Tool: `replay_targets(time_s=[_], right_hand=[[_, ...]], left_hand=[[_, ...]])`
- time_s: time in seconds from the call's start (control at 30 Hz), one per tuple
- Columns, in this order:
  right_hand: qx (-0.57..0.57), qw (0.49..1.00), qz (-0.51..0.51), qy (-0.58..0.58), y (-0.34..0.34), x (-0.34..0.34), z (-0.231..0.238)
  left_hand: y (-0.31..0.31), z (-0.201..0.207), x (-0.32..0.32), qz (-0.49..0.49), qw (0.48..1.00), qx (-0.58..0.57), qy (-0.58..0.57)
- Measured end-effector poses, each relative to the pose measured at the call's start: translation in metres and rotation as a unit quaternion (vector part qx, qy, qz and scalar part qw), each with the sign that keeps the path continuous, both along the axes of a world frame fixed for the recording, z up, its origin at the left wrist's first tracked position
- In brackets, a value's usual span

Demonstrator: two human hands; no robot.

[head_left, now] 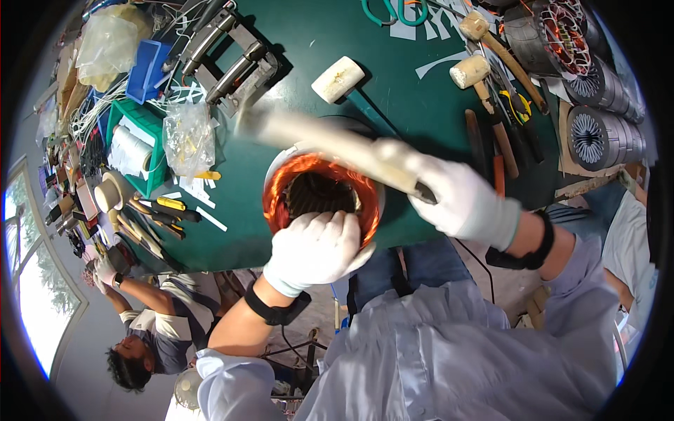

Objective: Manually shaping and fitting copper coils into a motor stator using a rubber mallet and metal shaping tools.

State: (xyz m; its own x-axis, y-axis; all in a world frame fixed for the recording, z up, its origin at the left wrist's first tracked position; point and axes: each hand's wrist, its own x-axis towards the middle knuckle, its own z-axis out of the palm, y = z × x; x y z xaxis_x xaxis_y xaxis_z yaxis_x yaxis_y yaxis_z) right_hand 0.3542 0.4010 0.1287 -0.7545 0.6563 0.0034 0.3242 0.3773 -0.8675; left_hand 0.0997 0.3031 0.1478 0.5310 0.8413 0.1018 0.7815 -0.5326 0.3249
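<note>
On the green table in front of me stands a motor stator [272,186], its ring of orange copper windings facing up around a dark slotted bore. My left hand [314,247], in a white glove, is curled over the near side of the windings, its fingertips at the bore's edge. A long pale stick [330,144], smeared by motion, slants across above the stator's far side. My right hand [463,198], also gloved, is closed around its right end, where a short dark tip shows. Just beyond lies a white-headed mallet [338,79] with a dark handle.
At the left are a green crate [156,165] with a white spool, a plastic bag [188,140] and several hand tools. A metal fixture [235,59] stands far left. Wooden mallets [470,71], pliers [518,107] and more stators [593,137] are at the right. Another person [165,316] works at the left.
</note>
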Motion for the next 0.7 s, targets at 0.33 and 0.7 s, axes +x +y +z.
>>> replay_targets(time_s=[0.33,0.7], right_hand=[[-0.614,0.743,-0.184,0.192,0.065,0.04,0.072],[0.039,0.986,-0.107,-0.121,0.09,0.059,0.025]], left_hand=[[-0.006,0.01,0.035,0.171,0.985,-0.028,-0.009],[0.008,0.029,0.041,0.208,0.973,-0.095,-0.041]])
